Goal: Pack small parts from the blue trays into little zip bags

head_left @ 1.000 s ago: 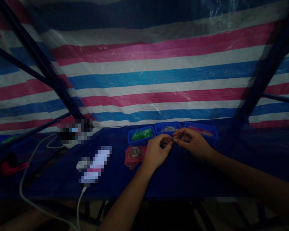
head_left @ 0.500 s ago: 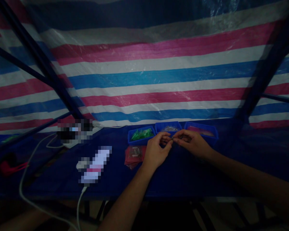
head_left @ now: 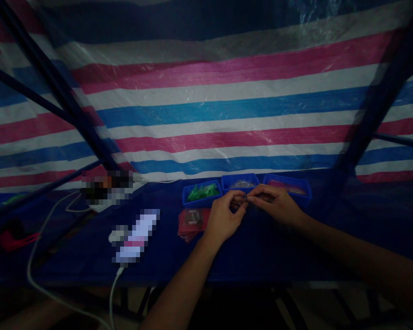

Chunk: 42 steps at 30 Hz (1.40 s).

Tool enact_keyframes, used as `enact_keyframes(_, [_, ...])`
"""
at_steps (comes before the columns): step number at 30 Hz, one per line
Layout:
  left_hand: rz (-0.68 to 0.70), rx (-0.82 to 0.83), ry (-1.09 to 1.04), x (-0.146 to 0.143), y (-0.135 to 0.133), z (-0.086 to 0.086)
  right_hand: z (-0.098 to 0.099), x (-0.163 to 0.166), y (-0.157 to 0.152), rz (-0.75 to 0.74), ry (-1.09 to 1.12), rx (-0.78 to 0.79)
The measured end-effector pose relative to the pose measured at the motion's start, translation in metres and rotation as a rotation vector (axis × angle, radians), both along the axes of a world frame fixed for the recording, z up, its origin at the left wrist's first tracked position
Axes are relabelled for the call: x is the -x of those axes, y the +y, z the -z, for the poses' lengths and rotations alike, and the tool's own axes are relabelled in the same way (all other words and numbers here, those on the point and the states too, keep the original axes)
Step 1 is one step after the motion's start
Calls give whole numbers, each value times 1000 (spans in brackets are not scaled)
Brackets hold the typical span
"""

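My left hand (head_left: 226, 213) and my right hand (head_left: 276, 203) meet fingertip to fingertip over the blue table (head_left: 261, 256). Both are closed in a pinch around something small and dark, too tiny to name. Just behind them stand three blue bins: one with green pieces (head_left: 203, 192), one with clear or silvery pieces (head_left: 242, 183), and one with pinkish-red pieces (head_left: 286, 186), partly covered by my right hand. Left of my left hand lies a stack of red packets (head_left: 192, 222), the top one with a greyish patch.
A blurred-out phone-like thing (head_left: 137, 236) lies to the left on a white cable (head_left: 113, 293). A white power strip (head_left: 124, 196) sits farther back. Blue metal posts (head_left: 375, 101) flank a striped plastic sheet (head_left: 227, 105). Part of another person's arm (head_left: 37, 314) shows at lower left.
Both hands stay almost in place, fingertips still together. Only slight finger movement shows; the bins and packets have not moved.
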State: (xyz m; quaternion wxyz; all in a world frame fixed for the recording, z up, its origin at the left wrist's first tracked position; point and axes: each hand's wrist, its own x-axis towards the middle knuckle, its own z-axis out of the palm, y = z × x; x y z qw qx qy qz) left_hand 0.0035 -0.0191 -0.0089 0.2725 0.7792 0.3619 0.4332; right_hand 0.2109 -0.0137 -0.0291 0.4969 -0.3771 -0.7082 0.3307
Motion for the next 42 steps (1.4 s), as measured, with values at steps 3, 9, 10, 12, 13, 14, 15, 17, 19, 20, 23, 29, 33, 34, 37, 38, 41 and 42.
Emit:
enact_keyframes(3, [19,26,-17,1,1,1,1,1,0,-8,48,41])
enact_keyframes(9, [6,49,-45,1,4,4,-4,-1,-2,52,-161,-195])
enact_keyframes(10, [-2,42,-44,1,4,4,-5,-3,-2,48,-224,-256])
enact_keyframes(12, [-35,14,-29,1,6,5,-8,-7,-2,45,-301,-349])
enact_keyframes(13, [-59,-6,-15,2,7,6,-9,-9,-1,52,-322,-378])
enact_keyframes(14, [-85,-28,7,3,7,7,-9,-11,1,71,-338,-401])
enact_keyframes(15, [-108,-52,36,3,8,8,-10,-14,3,104,-353,-421])
enact_keyframes(17, [-130,-99,123,4,9,10,-9,-18,8,194,-372,-462])
enact_keyframes(19, [-111,-147,234,4,9,12,-8,-20,15,284,-389,-493])
enact_keyframes(20, [-79,-171,289,3,8,14,-8,-21,18,315,-406,-503])
enact_keyframes(23, [55,-242,412,2,3,17,-6,-20,25,316,-503,-497])
enact_keyframes(29, [220,-286,610,-1,-4,24,-6,-18,28,179,-637,-485])
enact_keyframes(33, [244,-272,648,-3,-3,25,-11,-20,21,249,-510,-510])
enact_keyframes(34, [230,-278,637,-3,-3,24,-12,-20,18,263,-481,-506])
enact_keyframes(37, [137,-301,602,-4,-1,22,-14,-20,11,280,-423,-476])
enact_keyframes(38, [103,-307,598,-4,-1,21,-14,-20,10,280,-414,-465])
enact_keyframes(41, [47,-326,603,-3,1,18,-14,-18,8,280,-396,-446])
enact_keyframes(42, [48,-334,612,-3,2,18,-14,-18,8,277,-393,-442])
